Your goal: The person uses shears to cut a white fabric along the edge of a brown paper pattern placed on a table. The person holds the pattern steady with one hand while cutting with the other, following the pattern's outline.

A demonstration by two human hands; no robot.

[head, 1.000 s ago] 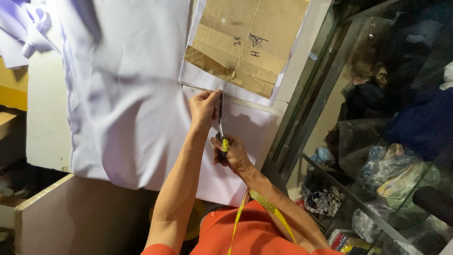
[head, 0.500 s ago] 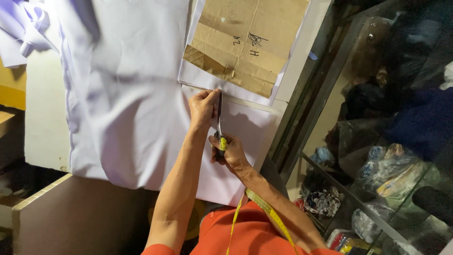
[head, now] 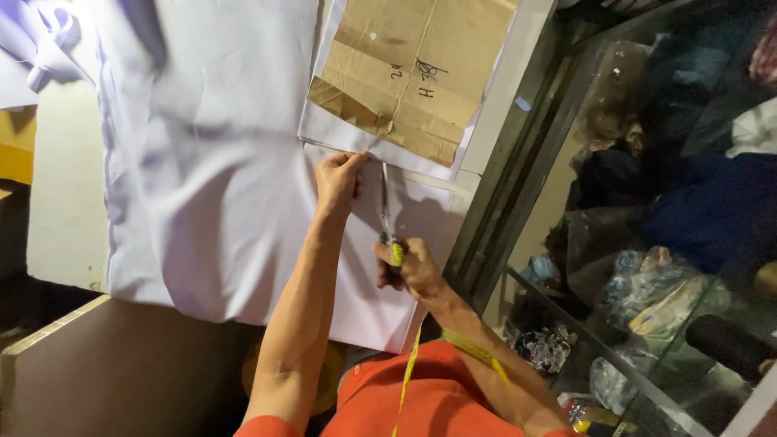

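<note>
A sheet of pale lilac fabric (head: 210,178) lies spread over a white table. My left hand (head: 338,180) presses flat on the cloth just below a brown cardboard pattern piece (head: 417,77). My right hand (head: 411,271) grips scissors (head: 387,212) with a yellow-wrapped handle. The blades point away from me, running up through the fabric right beside my left hand's fingers, toward the lower edge of the cardboard. A yellow measuring tape (head: 453,348) hangs around my neck over an orange shirt.
The white table edge (head: 518,89) runs diagonally on the right. Beyond it a glass-fronted cabinet (head: 647,243) holds bundles of dark cloth and plastic bags. A brown panel (head: 113,372) stands at lower left, and crumpled lilac cloth (head: 32,40) lies at the top left.
My right hand and the scissors have crept forward along the fabric toward the cardboard. My left hand stays pressed in the same spot.
</note>
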